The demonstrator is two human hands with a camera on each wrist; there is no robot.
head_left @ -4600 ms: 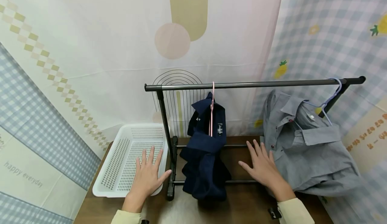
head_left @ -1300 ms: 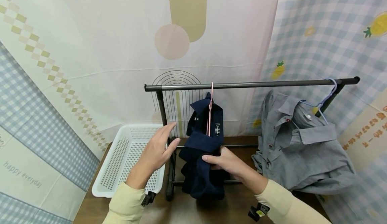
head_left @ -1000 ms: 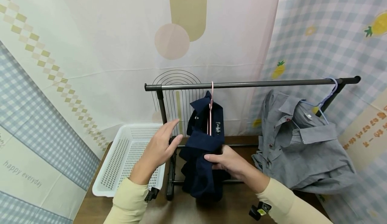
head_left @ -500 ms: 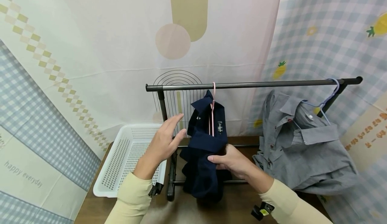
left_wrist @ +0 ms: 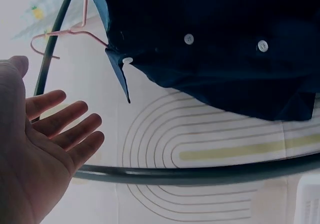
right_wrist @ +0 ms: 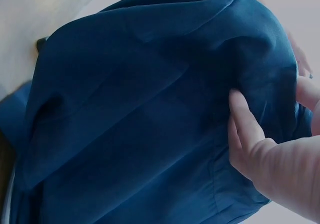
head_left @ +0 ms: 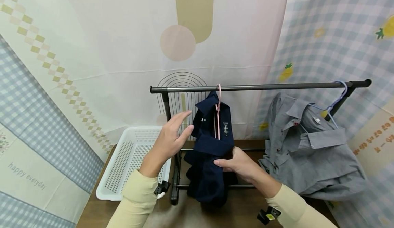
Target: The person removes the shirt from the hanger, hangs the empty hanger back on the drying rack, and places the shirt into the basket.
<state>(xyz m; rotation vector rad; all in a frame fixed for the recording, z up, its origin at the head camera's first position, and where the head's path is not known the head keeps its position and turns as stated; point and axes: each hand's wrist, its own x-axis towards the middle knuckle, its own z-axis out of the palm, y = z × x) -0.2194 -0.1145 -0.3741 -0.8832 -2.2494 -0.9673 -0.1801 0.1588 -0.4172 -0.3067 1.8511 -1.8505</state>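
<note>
both hands are coming off the table and closing in on the dark navy button-up shirt (head_left: pixel 212 146), where seconds ago they were lying flat, one by the basket and one by the grey shirt. the right hand (head_left: pixel 238 163) is now pinching a fold of navy cloth low on the shirt's front, fingers (right_wrist: pixel 247 126) curled into the fabric as the right wrist view is showing. the left hand (head_left: pixel 170 140) is hovering just beside the collar, fingers spread and relaxed, holding nothing, still easing upward towards the thin pink wire hanger (head_left: pixel 218 113). the shirt is hanging on that hanger from the dark metal rail of the clothes rack (head_left: pixel 261 86), near its left end, its tail bunching over the rack's lower bars. judging by this, the step in hand looks like taking hold of the shirt at the rack; the next move is probably calling for the left hand to steady the collar or hanger hook while the right keeps its pinch. writing: the small white neck label is showing marks too tiny to read; the backdrop (head_left: pixel 61 50) at lower left is reading "happy everyday". sitting nearby are a white perforated plastic basket (head_left: pixel 123 166) and a grey collared shirt (head_left: pixel 311 152) on a pale blue hanger (head_left: pixel 337 99).
</note>
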